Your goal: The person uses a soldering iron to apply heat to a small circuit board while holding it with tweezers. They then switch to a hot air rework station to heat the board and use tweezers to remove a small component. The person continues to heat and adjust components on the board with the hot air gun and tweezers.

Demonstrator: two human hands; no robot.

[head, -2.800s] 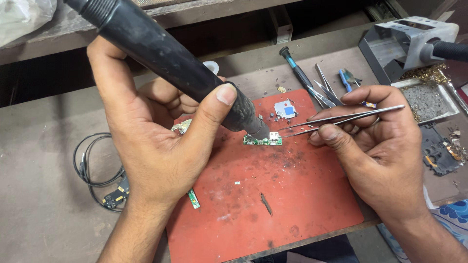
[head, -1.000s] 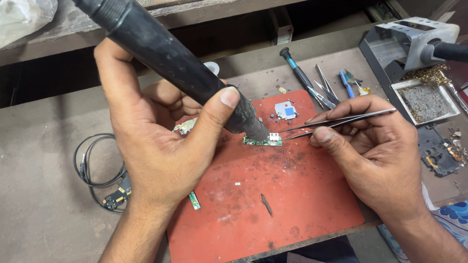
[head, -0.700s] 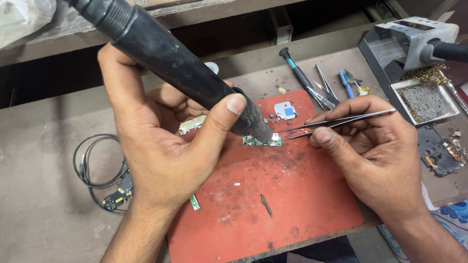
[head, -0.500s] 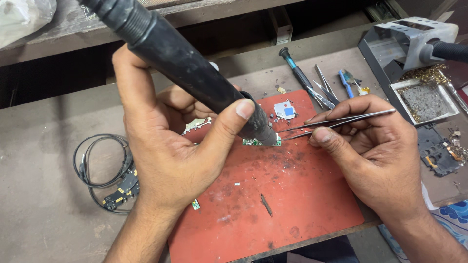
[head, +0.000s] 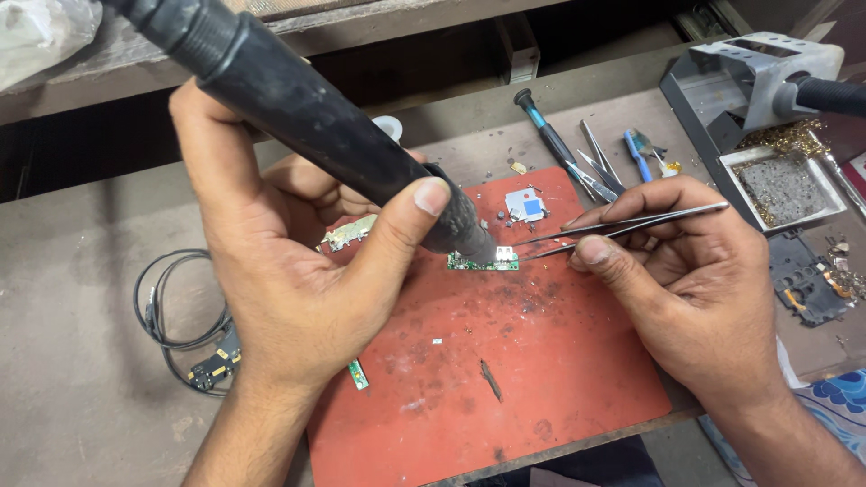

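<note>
My left hand (head: 289,271) grips a thick black hot-air wand (head: 307,108), whose nozzle points down at a small green circuit board (head: 483,262) on a red work mat (head: 505,379). My right hand (head: 695,280) holds thin metal tweezers (head: 622,224), and their tips reach the board's right end beside a small metal connector. A second small board strip (head: 350,232) lies on the mat just behind my left thumb.
Behind the mat lie a black-handled screwdriver (head: 546,135), spare tweezers (head: 595,158), a blue tool (head: 639,155) and a small metal shield with a blue square (head: 525,206). A grey tool stand with a metal tray (head: 780,185) sits right. A black cable coil (head: 176,316) lies left.
My left hand and the wand have shifted slightly right and tilted, the nozzle staying over the green board. The tweezers have dropped a little toward the board and hold there.
</note>
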